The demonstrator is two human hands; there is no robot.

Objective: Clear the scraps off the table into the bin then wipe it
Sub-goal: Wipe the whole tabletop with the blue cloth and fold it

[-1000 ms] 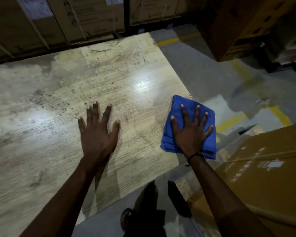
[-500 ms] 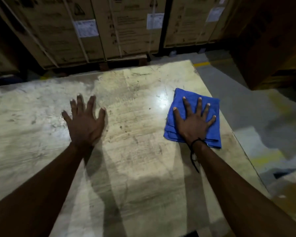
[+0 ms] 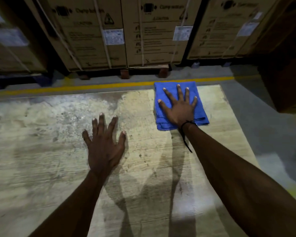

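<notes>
Head view: a folded blue cloth [image 3: 180,106] is pressed flat beneath the right hand [image 3: 179,108], fingers spread and straight, at the far edge of the wooden table [image 3: 143,177]. The left hand [image 3: 104,147] is laid flat on bare tabletop, fingers splayed, holding nothing.

A worn, scuffed wooden table [image 3: 143,168] carries a folded blue cloth [image 3: 202,115] at its 1 o'clock corner, overhanging the far edge slightly; two flat hands rest on top
</notes>
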